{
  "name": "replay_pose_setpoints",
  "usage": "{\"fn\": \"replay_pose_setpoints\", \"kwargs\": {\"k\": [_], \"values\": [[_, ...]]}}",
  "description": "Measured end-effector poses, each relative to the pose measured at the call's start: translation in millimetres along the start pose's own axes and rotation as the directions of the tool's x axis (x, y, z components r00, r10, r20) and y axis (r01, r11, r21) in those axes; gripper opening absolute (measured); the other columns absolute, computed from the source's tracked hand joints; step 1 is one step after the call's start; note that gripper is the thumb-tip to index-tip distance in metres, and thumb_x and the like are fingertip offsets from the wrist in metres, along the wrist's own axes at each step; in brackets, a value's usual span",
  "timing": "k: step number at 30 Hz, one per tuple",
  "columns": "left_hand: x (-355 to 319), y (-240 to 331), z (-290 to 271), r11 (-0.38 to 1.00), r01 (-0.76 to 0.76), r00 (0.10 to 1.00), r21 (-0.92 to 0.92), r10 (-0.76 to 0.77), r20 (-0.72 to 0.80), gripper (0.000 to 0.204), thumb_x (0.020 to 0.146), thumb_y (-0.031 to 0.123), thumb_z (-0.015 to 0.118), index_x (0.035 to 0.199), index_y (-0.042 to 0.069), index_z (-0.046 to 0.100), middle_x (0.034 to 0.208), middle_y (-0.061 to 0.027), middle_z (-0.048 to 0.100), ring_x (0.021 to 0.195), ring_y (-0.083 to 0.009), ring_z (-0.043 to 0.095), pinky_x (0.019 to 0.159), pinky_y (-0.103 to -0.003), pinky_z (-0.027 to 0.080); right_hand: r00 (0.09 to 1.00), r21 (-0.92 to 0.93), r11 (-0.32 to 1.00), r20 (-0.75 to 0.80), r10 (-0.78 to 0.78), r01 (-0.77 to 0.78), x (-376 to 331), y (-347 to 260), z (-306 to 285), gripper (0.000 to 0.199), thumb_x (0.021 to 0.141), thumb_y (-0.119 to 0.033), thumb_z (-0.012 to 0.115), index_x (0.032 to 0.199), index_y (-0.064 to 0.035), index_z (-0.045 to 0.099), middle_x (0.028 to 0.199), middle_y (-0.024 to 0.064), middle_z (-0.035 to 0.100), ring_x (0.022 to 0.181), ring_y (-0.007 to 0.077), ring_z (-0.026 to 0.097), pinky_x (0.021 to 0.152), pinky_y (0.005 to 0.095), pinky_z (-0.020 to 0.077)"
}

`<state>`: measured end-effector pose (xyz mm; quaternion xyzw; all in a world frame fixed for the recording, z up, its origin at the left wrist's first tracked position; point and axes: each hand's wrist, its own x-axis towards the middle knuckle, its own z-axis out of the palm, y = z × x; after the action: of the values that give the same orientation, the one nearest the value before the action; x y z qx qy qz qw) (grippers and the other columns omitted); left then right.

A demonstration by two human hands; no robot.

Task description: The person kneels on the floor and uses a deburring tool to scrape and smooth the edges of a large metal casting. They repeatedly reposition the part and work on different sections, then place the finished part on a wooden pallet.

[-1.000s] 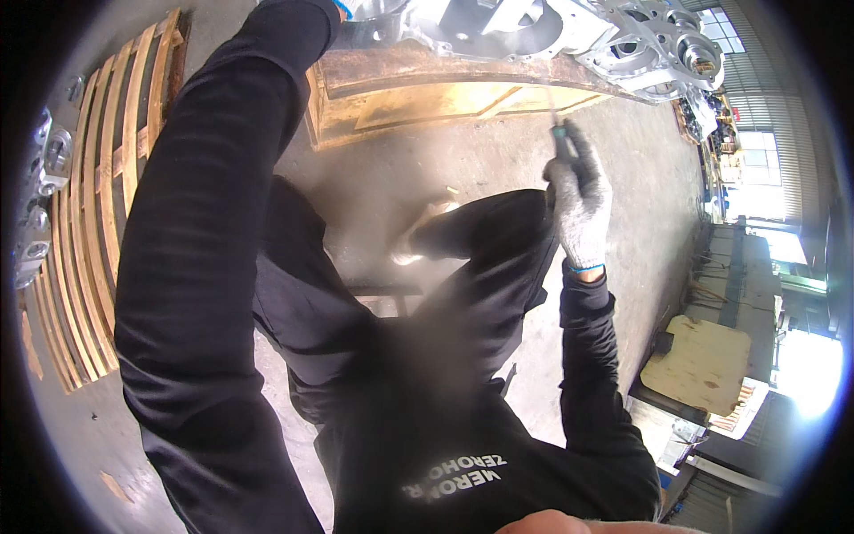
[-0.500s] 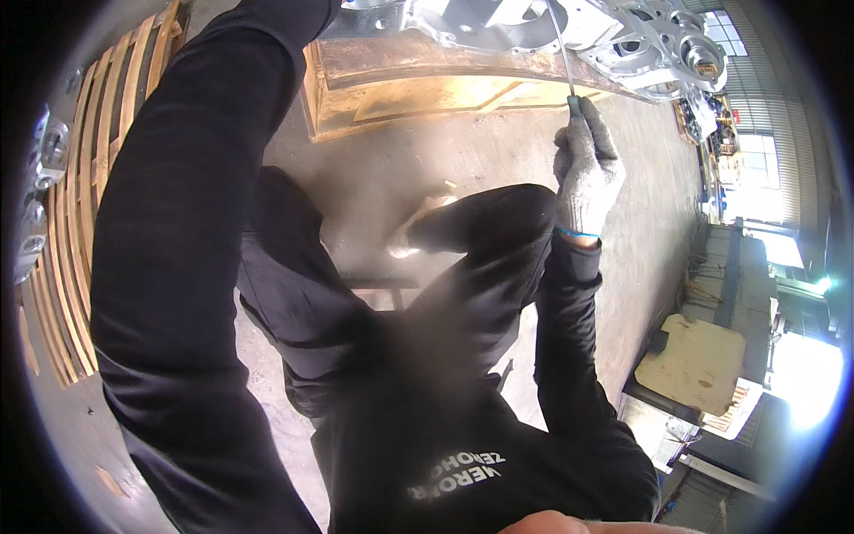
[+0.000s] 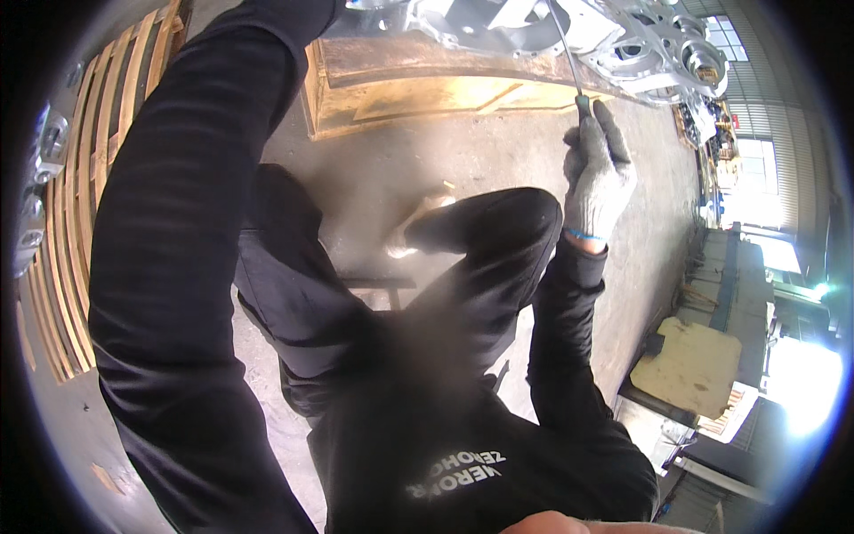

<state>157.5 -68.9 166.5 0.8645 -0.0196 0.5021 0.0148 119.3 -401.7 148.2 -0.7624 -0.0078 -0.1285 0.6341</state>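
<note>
Our right grip (image 3: 598,173) clasped a thin tool (image 3: 569,62), tip at the metal casting (image 3: 640,40) above; left grip unseen; work unfinished.

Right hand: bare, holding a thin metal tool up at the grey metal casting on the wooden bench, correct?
Not quite. The head view shows the right hand in a grey knit glove, not bare. The rest holds: its fingers grip a thin metal tool that reaches up to the grey metal casting on the wooden bench.
</note>
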Motion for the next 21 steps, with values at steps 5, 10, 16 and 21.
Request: {"fn": "replay_pose_setpoints", "kwargs": {"k": [5, 10, 16, 21], "values": [[-1.0, 0.3, -2.5, 1.0, 0.002, 1.0, 0.005, -0.002, -0.003, 0.041, 0.105, 0.039, 0.049, 0.099, 0.011, 0.079, 0.084, -0.0098, 0.075, 0.076, -0.029, 0.072, 0.074, -0.043, 0.058, 0.995, 0.159, 0.986, -0.094, -0.027, 0.041, -5.5, 5.5, 8.7, 0.034, 0.101, -0.007, 0.067, 0.132, 0.0056, 0.068, 0.08, 0.0065, 0.068, 0.056, 0.0039, 0.047, 0.051, 0.0201, 0.0337], [-0.3, 0.8, -3.1, 1.0, -0.005, 1.0, 0.002, 0.005, -0.003, 0.04, 0.104, 0.038, 0.05, 0.099, 0.011, 0.079, 0.084, -0.0098, 0.075, 0.076, -0.0289, 0.072, 0.074, -0.043, 0.058, 0.996, 0.085, 0.996, -0.084, -0.01, 0.017, -8.8, 9.2, 8.7, 0.032, 0.1, -0.006, 0.066, 0.13, 0.0055, 0.069, 0.08, 0.0062, 0.068, 0.057, 0.0047, 0.047, 0.051, 0.0208, 0.0338], [1.8, 3.1, -4.1, 1.0, -0.021, 1.0, -0.004, 0.021, 0.003, 0.039, 0.104, 0.037, 0.051, 0.1, 0.01, 0.078, 0.084, -0.0098, 0.075, 0.076, -0.0288, 0.072, 0.074, -0.043, 0.058, 0.992, 0.086, 0.995, -0.105, 0.062, -0.053, -5.7, 1.1, 7.6, 0.027, 0.102, -0.007, 0.065, 0.125, 0.0036, 0.073, 0.08, 0.0048, 0.068, 0.056, 0.0038, 0.047, 0.05, 0.0196, 0.0331], [2.7, 3.4, -4.5, 1.0, -0.013, 1.0, -0.006, 0.013, -0.004, 0.038, 0.104, 0.036, 0.051, 0.1, 0.01, 0.078, 0.085, -0.0097, 0.074, 0.076, -0.0287, 0.072, 0.073, -0.043, 0.058, 0.999, 0.003, 0.999, 0.001, -0.036, 0.036, -2.3, -2.6, 7.7, 0.027, 0.102, -0.008, 0.066, 0.126, 0.0036, 0.073, 0.078, 0.0041, 0.068, 0.056, 0.0038, 0.05, 0.05, 0.0193, 0.0353]]}}
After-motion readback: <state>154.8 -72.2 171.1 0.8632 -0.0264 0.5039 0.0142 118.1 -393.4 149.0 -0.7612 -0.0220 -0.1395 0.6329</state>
